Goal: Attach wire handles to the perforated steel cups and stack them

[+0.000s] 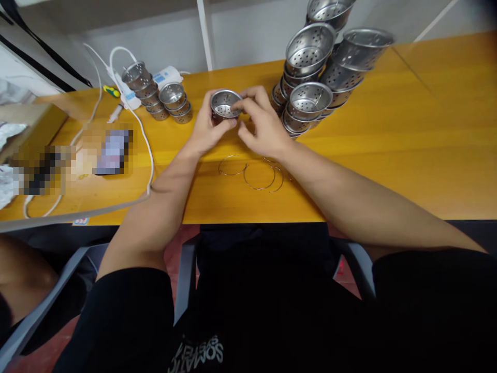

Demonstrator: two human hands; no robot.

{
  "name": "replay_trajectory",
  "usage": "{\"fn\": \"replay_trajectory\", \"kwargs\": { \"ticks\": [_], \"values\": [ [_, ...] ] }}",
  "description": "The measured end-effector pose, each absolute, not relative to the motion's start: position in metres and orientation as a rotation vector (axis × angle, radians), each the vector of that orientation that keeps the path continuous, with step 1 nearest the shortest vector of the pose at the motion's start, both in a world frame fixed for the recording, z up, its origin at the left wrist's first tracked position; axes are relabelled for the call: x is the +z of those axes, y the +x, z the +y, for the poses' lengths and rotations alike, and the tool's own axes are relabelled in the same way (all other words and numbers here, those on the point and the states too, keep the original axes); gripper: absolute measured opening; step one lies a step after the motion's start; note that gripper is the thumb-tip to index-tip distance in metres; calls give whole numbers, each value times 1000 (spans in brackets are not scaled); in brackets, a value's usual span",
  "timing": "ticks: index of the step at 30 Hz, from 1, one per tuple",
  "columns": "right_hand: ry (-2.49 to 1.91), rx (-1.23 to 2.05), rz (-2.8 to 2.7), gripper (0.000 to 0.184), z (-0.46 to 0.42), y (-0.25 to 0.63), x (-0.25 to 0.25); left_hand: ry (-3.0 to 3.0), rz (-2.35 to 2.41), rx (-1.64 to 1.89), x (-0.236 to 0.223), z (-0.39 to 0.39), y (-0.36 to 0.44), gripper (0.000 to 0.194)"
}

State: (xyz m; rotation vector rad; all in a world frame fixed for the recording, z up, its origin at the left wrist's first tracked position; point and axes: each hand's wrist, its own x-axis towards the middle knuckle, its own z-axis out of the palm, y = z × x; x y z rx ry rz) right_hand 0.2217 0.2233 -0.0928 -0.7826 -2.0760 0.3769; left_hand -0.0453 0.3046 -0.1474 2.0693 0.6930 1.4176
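Note:
A small perforated metal cup (225, 101) stands upright in my left hand (207, 127), whose fingers and thumb wrap round its left side and front. My right hand (261, 122) is at the cup's right rim with its fingers bent and apart, the index fingertip reaching over the rim. Whether that hand pinches anything small there is too fine to make out. Several thin wire rings (259, 177) lie on the table just in front of my hands. Close by on the right rise tall stacks of larger perforated metal cups (310, 101).
Two shorter stacks of perforated cups (176, 101) stand at the back left, beside a white power strip (130, 97) and its cable (145, 137). A blurred-out phone (112, 151) and a cardboard box (42, 129) are on the left of the yellow table (407, 145). Another person's leg (23, 274) shows at lower left.

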Motion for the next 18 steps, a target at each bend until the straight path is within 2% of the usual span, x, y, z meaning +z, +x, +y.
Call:
{"fn": "replay_trajectory", "kwargs": {
  "ticks": [5,11,15,18],
  "values": [
    [-778,334,-2136,29,211,222,-72,2008,740,1376,-136,296,-44,105],
    [-862,387,-2255,21,190,231,-27,2027,819,1336,-125,280,-39,100],
    [-894,176,-2271,8,169,260,17,2003,818,1246,-124,273,-42,85],
    [-876,99,-2251,7,159,297,39,1972,855,1182,-125,271,-45,74]
  ]
}}
